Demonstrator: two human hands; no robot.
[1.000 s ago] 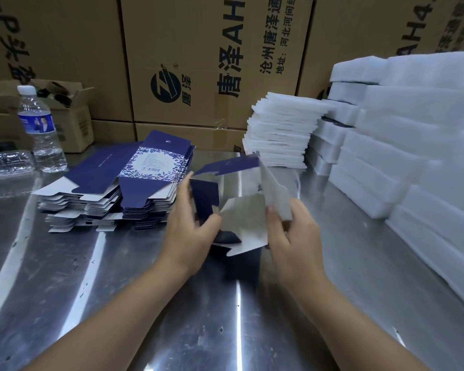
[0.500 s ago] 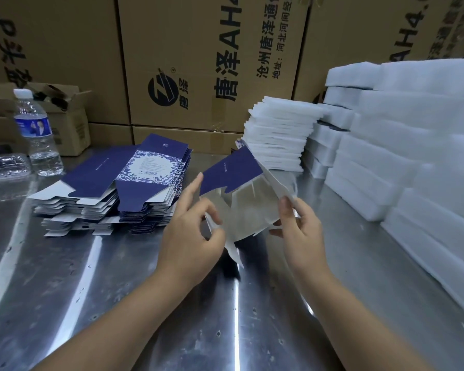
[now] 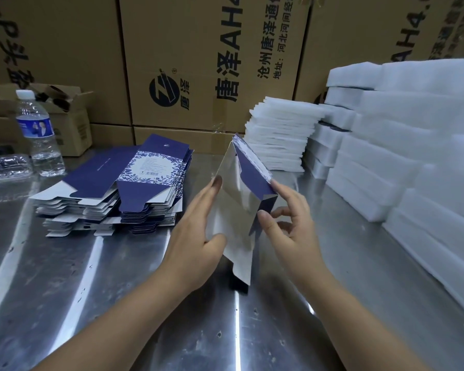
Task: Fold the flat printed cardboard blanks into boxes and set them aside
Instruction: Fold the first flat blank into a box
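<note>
On the far left of the shiny metal table [image 3: 65, 290] lies one clear plastic tray [image 3: 6, 166]. One water bottle [image 3: 39, 135] stands just beside it. One small open brown box [image 3: 70, 121] sits behind the bottle. Next comes one pile of flat blanks [image 3: 113, 194], blue and white, too many to count. Big brown cartons [image 3: 212, 62] make a wall at the back, and at least three show.

In the middle, two hands hold one blank [image 3: 236, 199] over the table. Its low corner is right by the table top, but it is not clear if they touch. To the right is one stack of thin white foam sheets [image 3: 279, 140]. Past it are many thick white foam blocks [image 3: 413, 156], piled in rows.

Half a second ago the blank was spread wide, with a blue flap lifted up on the left. Now it stands taller and thinner, and the blue side is on the right. The left hand was curled then, and now it is flat.

The left hand [image 3: 196, 245] has its fingers [image 3: 214, 186] straight and pressed along the silver side, with the thumb on the near edge. The right hand [image 3: 292, 223] pinches the folded blue corner between thumb and first finger. Its other fingers [image 3: 287, 210] are curled in.
</note>
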